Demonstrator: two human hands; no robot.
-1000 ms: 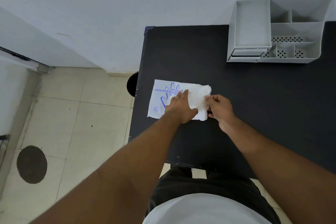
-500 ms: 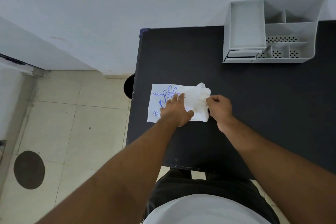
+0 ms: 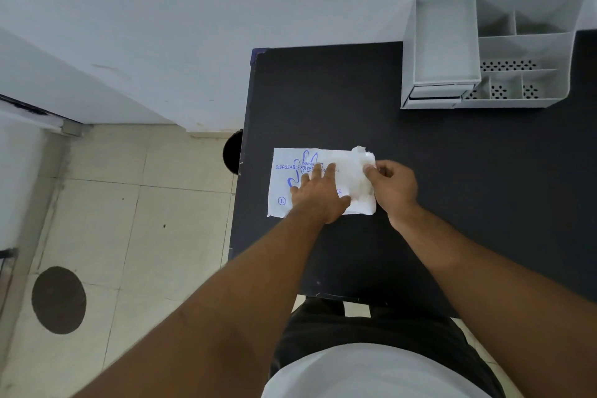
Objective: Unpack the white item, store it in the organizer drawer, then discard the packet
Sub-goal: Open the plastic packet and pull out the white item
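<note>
Packet (image 3: pixel 290 182) lay near the bench's (image 3: pixel 452 187) left edge, flimsy and slippery under your flat left hand (image 3: pixel 318 195), while your right hand's (image 3: pixel 392 186) fingers pinched the soft white item (image 3: pixel 353 171) at its open end.

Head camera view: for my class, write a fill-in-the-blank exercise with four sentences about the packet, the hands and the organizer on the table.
1. The left hand presses flat on the ____ with blue printing.
2. The right hand pinches the crumpled white item at the packet's ____ end.
3. The grey organizer stands at the table's far ____ corner.
4. The colour of the table top is ____.

Missing words: packet; right; right; black
</note>
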